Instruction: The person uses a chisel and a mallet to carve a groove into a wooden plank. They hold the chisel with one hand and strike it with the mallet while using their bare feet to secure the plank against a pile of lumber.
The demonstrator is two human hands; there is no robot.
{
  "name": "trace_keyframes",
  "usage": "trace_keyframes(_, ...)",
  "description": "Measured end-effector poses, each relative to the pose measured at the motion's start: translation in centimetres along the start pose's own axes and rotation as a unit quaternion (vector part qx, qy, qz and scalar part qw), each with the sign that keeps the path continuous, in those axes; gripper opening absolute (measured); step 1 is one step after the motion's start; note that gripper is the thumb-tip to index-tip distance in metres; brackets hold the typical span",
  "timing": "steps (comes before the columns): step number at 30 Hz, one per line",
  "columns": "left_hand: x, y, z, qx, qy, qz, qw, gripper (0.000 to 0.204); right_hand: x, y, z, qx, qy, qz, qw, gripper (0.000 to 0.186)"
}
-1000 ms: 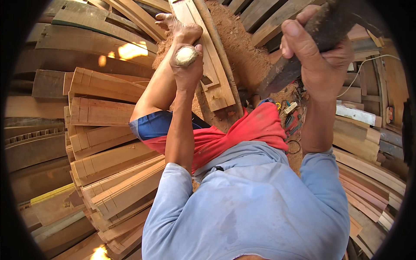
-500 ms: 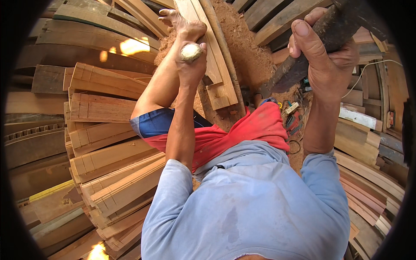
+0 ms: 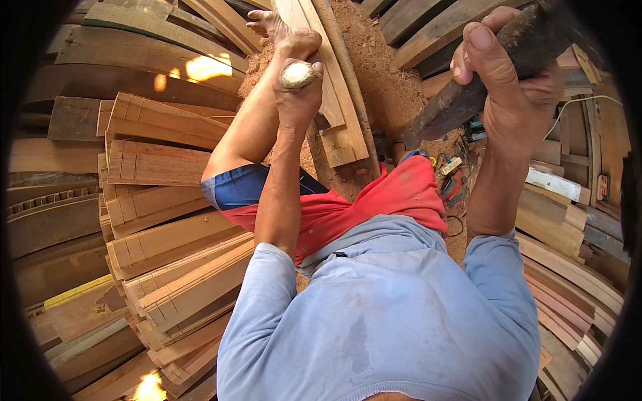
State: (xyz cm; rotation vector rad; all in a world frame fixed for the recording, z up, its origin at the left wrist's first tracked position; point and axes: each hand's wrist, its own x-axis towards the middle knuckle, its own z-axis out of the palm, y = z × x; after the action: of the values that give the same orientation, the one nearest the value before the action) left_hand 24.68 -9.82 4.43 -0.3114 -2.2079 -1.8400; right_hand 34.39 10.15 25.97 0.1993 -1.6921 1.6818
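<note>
While my left hand (image 3: pixel 301 103) is gripping a pale-ended handle (image 3: pixel 297 75) at twelve o'clock, fist closed, my right hand (image 3: pixel 515 110) is clasping a dark bar (image 3: pixel 445 110) at two o'clock; I'm judging the bar heavy, stiff and hardly fragile, and favouring a whole-hand hold mid-length.

The left hand (image 3: pixel 298 101) hides most of the pale-ended handle (image 3: pixel 296 75); the dark block (image 3: pixel 457 105) is cropped above.
</note>
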Motion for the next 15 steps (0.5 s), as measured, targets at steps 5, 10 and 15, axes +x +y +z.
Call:
trace_keyframes(5, -0.4, -0.4, 0.6, 0.012, -0.031, 0.018, 0.999, 0.018, 0.2, -0.7, 1.3, 0.005, 0.051, 0.012, 0.999, 0.027)
trace_keyframes(10, -0.3, 0.9, 1.0, 0.03, 0.001, 0.059, 0.998, 0.016, 0.7, -0.8, 0.6, 0.035, 0.015, -0.024, 0.999, 0.029)
trace_keyframes(15, -0.2, 0.5, 0.0, 0.001, 0.015, 0.016, 1.0, 0.017, 0.9, -0.5, 1.8, -0.075, 0.018, -0.045, 0.996, 0.03)
